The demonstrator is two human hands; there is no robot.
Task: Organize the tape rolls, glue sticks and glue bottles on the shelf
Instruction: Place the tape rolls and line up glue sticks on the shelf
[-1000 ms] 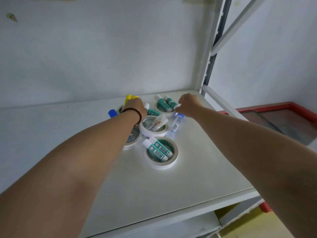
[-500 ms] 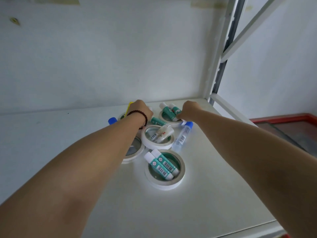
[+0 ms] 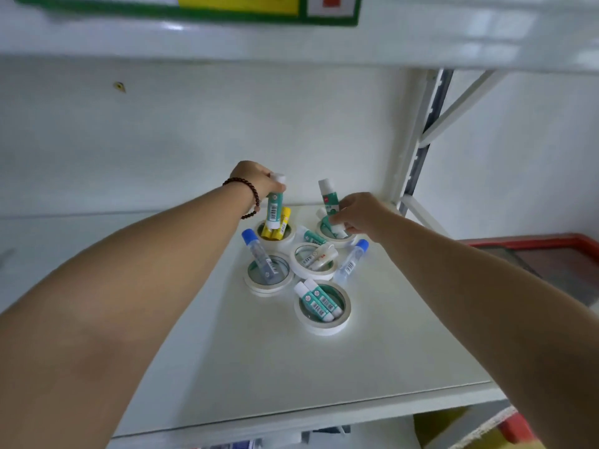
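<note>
A white metal shelf [image 3: 324, 367] fills most of my view, with a white wall behind it and the underside of another shelf above. My two bare forearms reach in from the lower corners toward a cluster of items near the back right of the shelf.

Five white tape rolls lie flat, close together. The nearest tape roll [image 3: 322, 325] holds two green-and-white glue sticks [image 3: 317, 299] lying side by side in its hole. Behind it to the left, another tape roll [image 3: 268, 285] has a clear glue bottle with a blue cap [image 3: 259, 256] leaning across it. The middle tape roll [image 3: 312, 270] holds a white glue stick [image 3: 319, 257] lying tilted over its rim. Just right of it, a second clear glue bottle with a blue cap [image 3: 351, 262] lies on the shelf surface.

At the back left, a tape roll [image 3: 275, 242] has two yellow glue sticks [image 3: 278, 226] standing in it. My left hand [image 3: 256, 179], with a dark beaded bracelet [image 3: 252, 197] at the wrist, grips the top of a green-and-white glue stick [image 3: 275, 205], held upright with its lower end at that roll, in front of the yellow ones.

At the back right, my right hand [image 3: 359, 215] pinches another green-and-white glue stick [image 3: 328, 197], upright, over the last tape roll [image 3: 337, 236]. One more green glue stick [image 3: 312, 237] lies between the back rolls.
</note>
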